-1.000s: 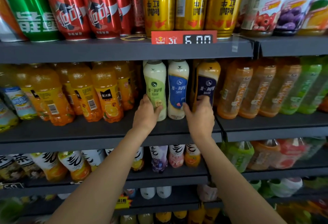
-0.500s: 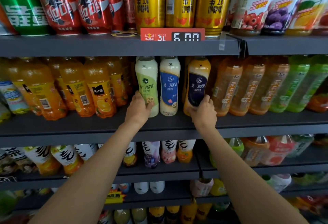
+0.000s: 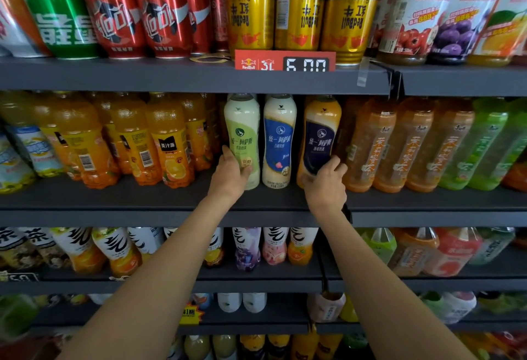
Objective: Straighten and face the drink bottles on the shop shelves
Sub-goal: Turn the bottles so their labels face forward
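On middle shelf [image 3: 171, 203]: left hand [image 3: 229, 175] fingers curled round green-label bottle [image 3: 242, 137]; right hand [image 3: 325, 180] fingers clamp tilted navy-label bottle [image 3: 319, 137]. Between fingers, blue-label bottle [image 3: 279, 140] upright. Bottle bases hidden behind hands.

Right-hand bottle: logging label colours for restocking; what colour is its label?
Dark navy label on the orange-topped bottle, head view.

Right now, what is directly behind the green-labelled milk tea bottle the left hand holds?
Behind the green-labelled white plastic milk tea bottle only dark shelf shadow shows. The bottle and the left hand at its base cover that spot, so whether more bottles stand behind it cannot be told.
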Tool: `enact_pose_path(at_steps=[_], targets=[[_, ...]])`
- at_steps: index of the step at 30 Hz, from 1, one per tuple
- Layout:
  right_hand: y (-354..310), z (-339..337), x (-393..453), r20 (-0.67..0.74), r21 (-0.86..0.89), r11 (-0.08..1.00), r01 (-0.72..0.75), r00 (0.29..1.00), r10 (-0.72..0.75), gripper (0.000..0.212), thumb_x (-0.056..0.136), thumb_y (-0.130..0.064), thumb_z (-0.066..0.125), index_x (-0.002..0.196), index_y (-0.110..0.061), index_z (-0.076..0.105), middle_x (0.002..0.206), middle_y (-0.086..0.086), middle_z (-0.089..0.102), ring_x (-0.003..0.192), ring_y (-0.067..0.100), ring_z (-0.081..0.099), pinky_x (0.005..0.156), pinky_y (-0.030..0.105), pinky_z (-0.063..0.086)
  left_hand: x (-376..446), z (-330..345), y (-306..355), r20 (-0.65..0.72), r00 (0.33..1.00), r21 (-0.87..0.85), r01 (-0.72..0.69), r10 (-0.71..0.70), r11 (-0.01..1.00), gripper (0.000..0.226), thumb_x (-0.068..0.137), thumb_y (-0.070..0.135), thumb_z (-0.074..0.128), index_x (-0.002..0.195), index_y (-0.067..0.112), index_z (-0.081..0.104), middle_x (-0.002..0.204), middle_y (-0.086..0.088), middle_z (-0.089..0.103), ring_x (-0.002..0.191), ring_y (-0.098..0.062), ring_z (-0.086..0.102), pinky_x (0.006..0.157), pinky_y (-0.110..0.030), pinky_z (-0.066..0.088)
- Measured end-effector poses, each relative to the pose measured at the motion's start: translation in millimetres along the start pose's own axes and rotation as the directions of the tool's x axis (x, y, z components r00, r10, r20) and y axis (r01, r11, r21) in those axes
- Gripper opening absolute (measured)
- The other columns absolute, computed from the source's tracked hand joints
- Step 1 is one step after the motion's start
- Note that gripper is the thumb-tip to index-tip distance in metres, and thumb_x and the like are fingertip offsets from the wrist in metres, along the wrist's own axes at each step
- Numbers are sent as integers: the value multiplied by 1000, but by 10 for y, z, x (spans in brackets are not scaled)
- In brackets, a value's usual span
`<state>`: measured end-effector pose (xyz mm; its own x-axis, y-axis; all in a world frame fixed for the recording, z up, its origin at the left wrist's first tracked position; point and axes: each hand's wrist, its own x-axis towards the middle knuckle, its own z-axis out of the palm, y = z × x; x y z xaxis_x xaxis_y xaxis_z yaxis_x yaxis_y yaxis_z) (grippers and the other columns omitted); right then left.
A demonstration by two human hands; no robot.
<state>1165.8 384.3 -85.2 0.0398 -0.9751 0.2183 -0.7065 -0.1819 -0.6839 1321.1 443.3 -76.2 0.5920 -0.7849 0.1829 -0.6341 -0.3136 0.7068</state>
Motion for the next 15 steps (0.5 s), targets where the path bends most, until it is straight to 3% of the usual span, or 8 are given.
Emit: enact_pose_path(at_steps=[3,5,9,11,15], targets=[[-16,40,-151,-212,84,972,220,957,-198,53,85,-33,66,121,-3,42,122,13,44,97,34,58,63,36,42,-44,19,-53,-40,999,-11,-14,14,1000,81,90,26,60,149,4,7,143,-16,38,130,-32,40,102,-42,35],[-99,115,-202,-173,63,933,356,924,-341,46,86,-35,64,117,-5,48,117,10,50,97,29,58,67,35,40,-126,70,-122,-52,998,-21,17,-18,1000,90,87,27,65,149,8,3,143,-16,38,129,-33,40,99,-40,35],[-240,329,-200,45,-130,943,307,952,-303,65,86,-43,61,131,-6,33,128,10,38,102,30,58,66,34,43,-267,204,-237,-115,993,-12,31,-32,999,82,87,23,65,149,14,12,138,-15,45,123,-34,45,93,-39,38],[-227,407,-218,50,-223,928,300,954,-296,68,88,-43,58,136,-6,27,133,11,31,97,28,61,62,31,43,-261,219,-250,-140,990,-18,12,-15,1000,78,87,22,64,148,15,17,135,-14,47,122,-34,46,92,-39,39],[-217,524,-218,-9,-219,939,266,962,-274,63,90,-35,58,135,-5,27,130,11,32,92,26,63,56,28,37,-235,220,-279,-134,991,9,8,-7,1000,69,87,24,63,144,13,27,135,-13,46,122,-30,45,89,-35,38]])
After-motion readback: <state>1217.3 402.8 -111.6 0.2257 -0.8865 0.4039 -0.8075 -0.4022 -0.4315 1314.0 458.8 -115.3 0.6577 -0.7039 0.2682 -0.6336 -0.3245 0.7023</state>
